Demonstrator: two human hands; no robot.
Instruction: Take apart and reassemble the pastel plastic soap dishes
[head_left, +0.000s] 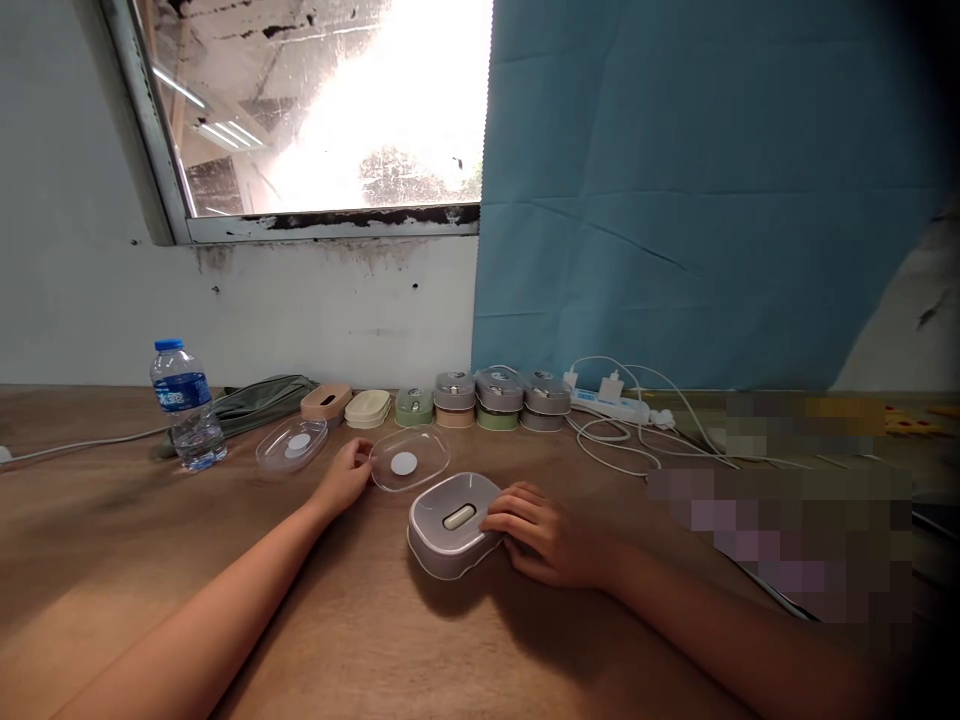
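Where the right hand (551, 535) came closest to my view, I had it closed around the end of a grey box (439, 535), fingers laid over the top edge and thumb low along the side. The box sat at an angle above the wooden table (360, 620), its shadow falling beneath it, and a pale bar (459, 516) showed in the slot on top.

A little farther out, I had the left hand (349, 472) with its fingers loosely curled at the left rim of a clear lid (426, 462); from my feed I could not tell whether they pinched it or merely touched it. The lid, with a white disc (403, 463) on it, was just beyond the box. To its left I saw a second clear lid (279, 450), then a water bottle (187, 392).

Behind these I made out a peach box (326, 401), a cream stack (367, 408), a green box (415, 407) and three two-tier stacks (499, 400) in a row, with a dark green cloth (262, 405) to the left and a power strip (611, 404) to the right. Farthest away, I saw the white wall (337, 310), a bright window (322, 110) and a blue curtain (660, 200).
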